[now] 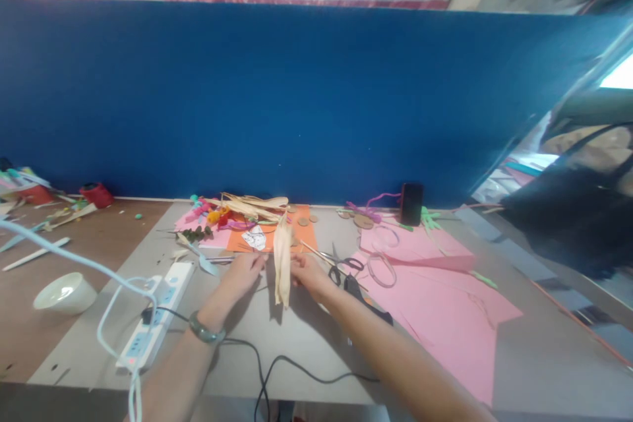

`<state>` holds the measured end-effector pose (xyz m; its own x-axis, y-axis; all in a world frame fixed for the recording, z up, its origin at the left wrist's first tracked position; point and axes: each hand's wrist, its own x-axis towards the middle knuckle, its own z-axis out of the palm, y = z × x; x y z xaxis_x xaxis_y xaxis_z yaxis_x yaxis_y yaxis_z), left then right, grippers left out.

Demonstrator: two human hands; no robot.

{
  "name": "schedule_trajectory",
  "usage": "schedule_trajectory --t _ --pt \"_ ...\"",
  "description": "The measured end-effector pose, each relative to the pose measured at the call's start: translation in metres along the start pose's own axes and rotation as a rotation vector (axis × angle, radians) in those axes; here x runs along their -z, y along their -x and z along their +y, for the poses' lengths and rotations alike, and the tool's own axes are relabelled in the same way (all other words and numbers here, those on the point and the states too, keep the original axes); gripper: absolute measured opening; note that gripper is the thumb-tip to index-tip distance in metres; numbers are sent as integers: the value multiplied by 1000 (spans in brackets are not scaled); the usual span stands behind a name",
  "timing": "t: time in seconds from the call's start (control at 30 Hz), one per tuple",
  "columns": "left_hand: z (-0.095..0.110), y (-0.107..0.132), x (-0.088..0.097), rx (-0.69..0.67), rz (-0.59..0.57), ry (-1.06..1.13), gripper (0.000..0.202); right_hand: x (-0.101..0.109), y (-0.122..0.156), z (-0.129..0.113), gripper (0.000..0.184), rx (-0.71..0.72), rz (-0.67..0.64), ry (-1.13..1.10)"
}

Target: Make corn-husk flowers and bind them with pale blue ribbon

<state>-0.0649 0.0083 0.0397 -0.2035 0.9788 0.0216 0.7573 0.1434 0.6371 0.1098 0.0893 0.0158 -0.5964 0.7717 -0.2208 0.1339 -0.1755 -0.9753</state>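
A pale dried corn husk (282,262) stands upright between my two hands over the grey table (277,336). My left hand (244,273) reaches in from the left with fingertips pinched against the husk's edge; a bracelet sits on that wrist. My right hand (307,271) closes on the husk from the right side. Behind them lies an orange sheet (306,231) with more husk strips (252,206) and colourful pipe cleaners (217,216).
Black scissors (346,266) and a black glue gun (363,297) lie right of my hands, by pink paper sheets (445,297). A white power strip (158,313) with cables sits left, a white bowl (64,291) further left. A dark phone (411,203) stands against the blue wall.
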Motion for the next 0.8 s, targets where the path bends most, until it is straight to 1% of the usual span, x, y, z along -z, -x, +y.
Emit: schedule_trajectory --t 0.07,0.13,0.23,0.33,0.43,0.57,0.67,0.73,0.8 --pt "-8 -10 1 50 66 -72 23 8 -11 -5 21 12 47 12" --pt "-15 -18 -3 87 106 -124 21 19 -22 -10 20 22 92 28" --pt "-22 -24 -15 105 111 -131 19 34 -37 -18 17 47 189 56" --pt "-26 -25 -22 100 125 -62 13 45 -47 -21 17 68 266 88" --pt "-30 -25 -21 100 150 86 6 55 -54 -23 20 79 329 137" --pt "-31 -24 -19 138 130 396 26 70 -62 -24 20 88 416 251" --pt "-27 -21 -22 162 95 632 40 80 -68 -26 19 83 450 361" --pt "-23 -19 -25 169 84 740 45 83 -68 -31 16 85 462 434" --pt "-18 -16 -27 173 77 846 45 81 -63 -37 16 113 476 500"
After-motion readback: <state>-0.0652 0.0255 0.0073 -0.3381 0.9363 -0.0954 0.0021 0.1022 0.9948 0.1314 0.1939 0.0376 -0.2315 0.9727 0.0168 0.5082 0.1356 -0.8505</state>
